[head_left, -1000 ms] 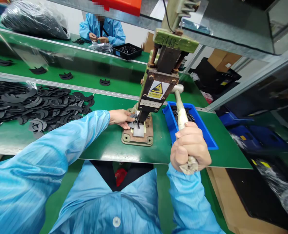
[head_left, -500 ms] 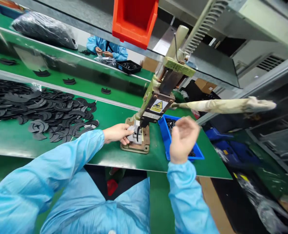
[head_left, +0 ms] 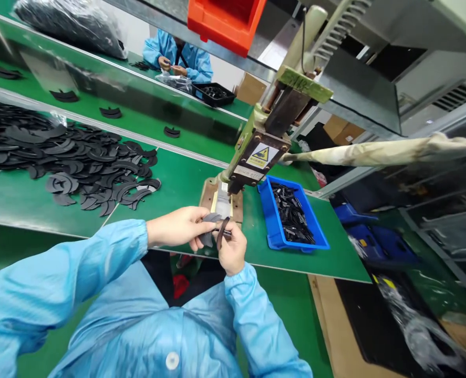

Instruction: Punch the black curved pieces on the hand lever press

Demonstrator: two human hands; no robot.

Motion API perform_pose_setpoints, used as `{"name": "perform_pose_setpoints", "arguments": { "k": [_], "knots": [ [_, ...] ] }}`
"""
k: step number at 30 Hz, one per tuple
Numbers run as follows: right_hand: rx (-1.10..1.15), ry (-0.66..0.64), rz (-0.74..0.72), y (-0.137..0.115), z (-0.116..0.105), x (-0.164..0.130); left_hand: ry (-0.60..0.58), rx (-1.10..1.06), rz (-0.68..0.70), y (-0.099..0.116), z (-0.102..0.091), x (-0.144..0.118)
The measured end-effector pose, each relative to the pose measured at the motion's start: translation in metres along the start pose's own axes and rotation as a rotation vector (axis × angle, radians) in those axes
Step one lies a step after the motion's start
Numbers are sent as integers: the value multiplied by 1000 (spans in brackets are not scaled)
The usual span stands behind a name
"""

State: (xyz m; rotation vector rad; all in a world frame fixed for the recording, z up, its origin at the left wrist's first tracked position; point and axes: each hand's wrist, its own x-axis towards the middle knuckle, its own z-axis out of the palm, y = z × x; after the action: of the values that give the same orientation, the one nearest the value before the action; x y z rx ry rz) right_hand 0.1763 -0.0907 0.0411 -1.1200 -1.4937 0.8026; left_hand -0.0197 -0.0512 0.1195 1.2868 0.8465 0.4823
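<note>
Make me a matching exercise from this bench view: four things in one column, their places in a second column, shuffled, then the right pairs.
Things:
1. blue tray
2. orange bin
3. pile of black cut pieces
4. lever handle

Places:
A. on the overhead shelf
B. spread over the bench, left of the press
C. sticking out to the right, raised
D. on the bench, right of the press base

Pairs: 1-D, 2-A, 3-B, 4-C

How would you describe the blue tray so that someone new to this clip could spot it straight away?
Start at the green hand press standing on the green bench. Just to its right, under the cloth-wrapped lever, lies the blue tray, a shallow open rectangle filled with small black strips. It is the only blue container on the benchtop; the orange bin hangs overhead and the black tray sits far back.
</note>
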Motion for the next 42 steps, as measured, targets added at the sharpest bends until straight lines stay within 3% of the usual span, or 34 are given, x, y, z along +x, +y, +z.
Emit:
{"name": "perform_pose_setpoints", "arguments": {
  "k": [4,9,13,15,18,23,27,29,32,33,35,38,42],
  "knots": [
    [-85,-48,-54,-8,-2,-6,-70,-55,-99,-3,-8,5],
    [-258,-122,-183,-18,-17,-2,18,64,-81,-9,-13,10],
    [-332,-180,-302,-20,-24,0,303,243,202,-11,-4,0],
    [-336,-202,-353,-19,-25,0,382,390,346,-13,2,-3],
    [-352,-237,-434,-18,-24,1,360,388,344,-23,5,0],
    [-368,-253,-529,-20,-19,3,301,19,220,-40,4,2],
    [-306,-248,-443,-16,-18,0,125,-216,88,-44,-3,-4],
    [-332,-225,-348,-11,-23,-4,157,-213,87,-42,-20,-1],
    [-326,-115,-219,-5,-36,-17,488,-160,99,-35,-65,25],
    [-308,-79,-193,-3,-42,-22,629,-134,70,-32,-82,40],
    [-293,-37,-162,-2,-56,-32,791,-138,-49,-23,-114,78],
    [-351,-11,-137,-7,-79,-43,799,-172,-58,-3,-146,144],
    [-473,73,-145,-20,-112,-52,807,-199,40,20,-158,212]
  ]
}}
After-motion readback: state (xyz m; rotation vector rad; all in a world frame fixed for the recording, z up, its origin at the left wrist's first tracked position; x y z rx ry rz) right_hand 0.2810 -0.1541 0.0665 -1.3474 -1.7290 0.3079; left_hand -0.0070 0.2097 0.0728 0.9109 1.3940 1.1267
